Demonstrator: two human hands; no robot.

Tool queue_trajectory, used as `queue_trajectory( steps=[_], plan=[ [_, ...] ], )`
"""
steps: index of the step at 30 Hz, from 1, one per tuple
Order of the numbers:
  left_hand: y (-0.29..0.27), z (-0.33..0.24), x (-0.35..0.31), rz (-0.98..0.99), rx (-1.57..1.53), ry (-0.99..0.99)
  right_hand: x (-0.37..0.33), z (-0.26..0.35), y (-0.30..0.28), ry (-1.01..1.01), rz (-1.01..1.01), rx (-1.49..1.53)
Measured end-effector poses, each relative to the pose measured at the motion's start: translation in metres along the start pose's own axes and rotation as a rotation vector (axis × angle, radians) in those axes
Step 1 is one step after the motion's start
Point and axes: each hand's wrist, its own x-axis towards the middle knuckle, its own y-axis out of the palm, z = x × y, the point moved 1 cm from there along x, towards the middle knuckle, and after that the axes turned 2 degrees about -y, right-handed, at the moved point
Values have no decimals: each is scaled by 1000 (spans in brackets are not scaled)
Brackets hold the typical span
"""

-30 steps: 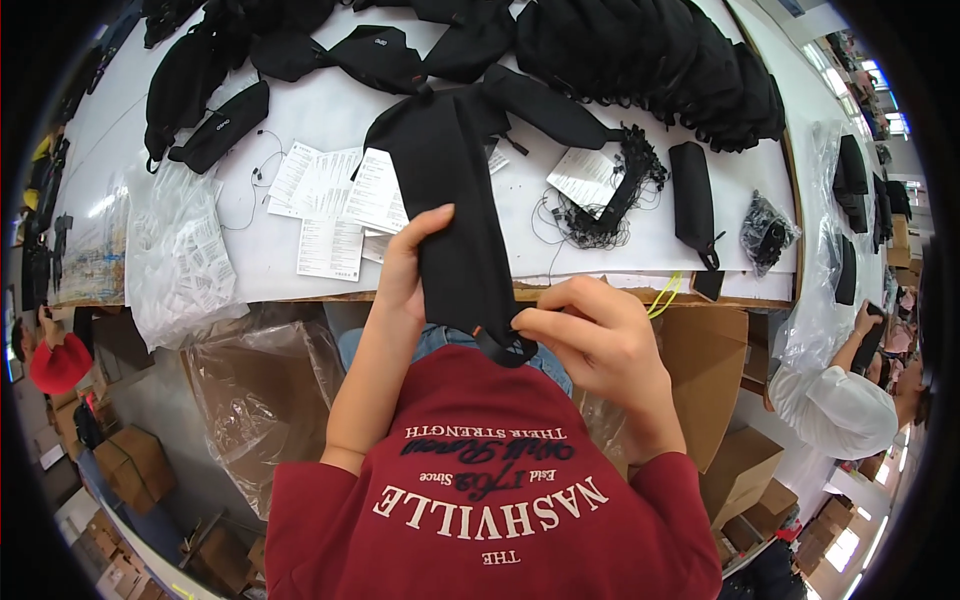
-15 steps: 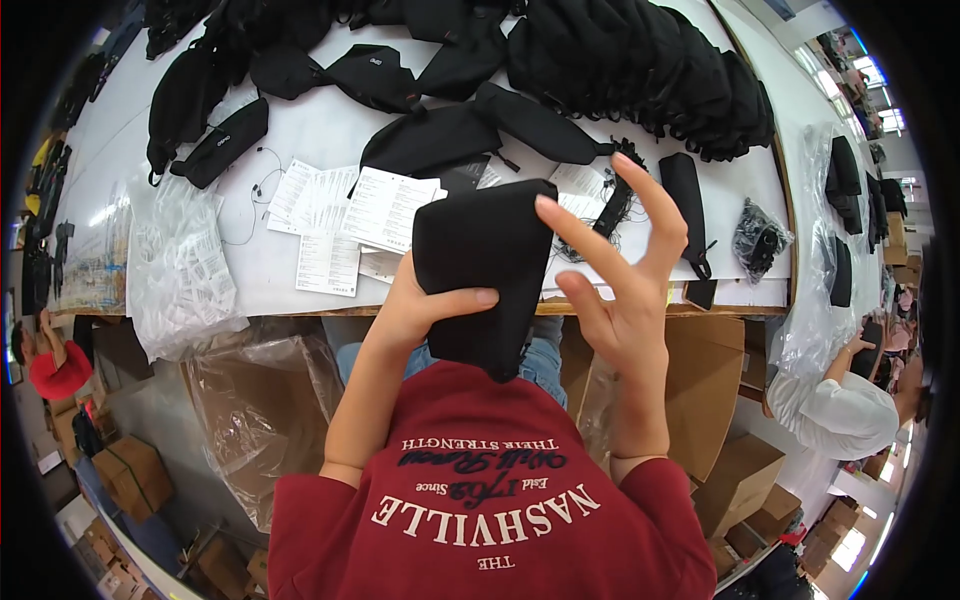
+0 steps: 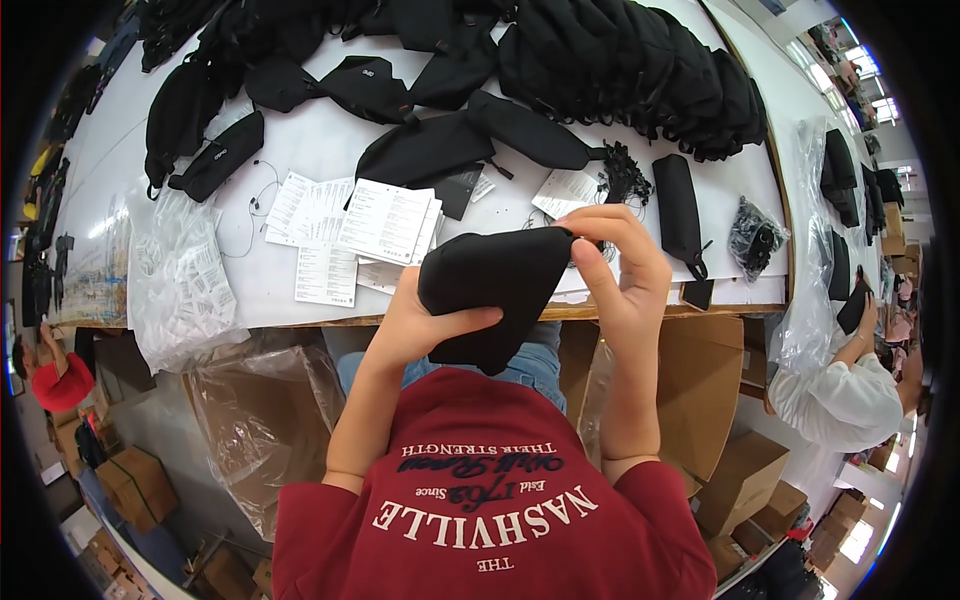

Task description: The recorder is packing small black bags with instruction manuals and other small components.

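Note:
A black fabric pouch (image 3: 495, 275) is held up in front of my chest, near the table's front edge. My left hand (image 3: 415, 325) grips its left side, the thumb lying across the near face and the other fingers hidden behind. At the pouch's upper right corner, the thumb and fingers of my right hand (image 3: 625, 260) pinch the fabric edge or something small on it; exactly what is too small to make out. Just beyond the pouch lie printed paper cards (image 3: 390, 220) in an overlapping stack. Behind my right hand is a bunch of black cords (image 3: 625, 175).
Black pouches (image 3: 420, 145) and a long row of black bags (image 3: 630, 70) cover the table's far side. A clear bag of labels (image 3: 180, 270) hangs over the front edge at left. Cardboard boxes (image 3: 690, 390) stand below. Another person in white (image 3: 835, 400) works at right.
My right hand has gone from spread fingers to a pinch at the pouch's corner. The pouch has tipped, its upper edge now lower and nearer to me.

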Motion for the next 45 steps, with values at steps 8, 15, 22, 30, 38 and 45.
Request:
queue_trajectory(
  steps=[8,15,22,30,38,45],
  plan=[
    [-5,0,0,-7,158,9,-4,8,3,122,-6,1],
    [-8,2,2,6,212,69,-6,5,0,193,-10,54],
    [-10,0,1,-21,202,16,-4,9,-1,175,4,-29],
    [-11,1,1,-17,168,3,-4,12,-1,147,44,-44],
    [-10,3,4,-15,74,-15,-7,8,3,206,1,133],
    [-8,11,2,-12,-112,-92,-9,-2,-1,294,-192,173]
  ],
)
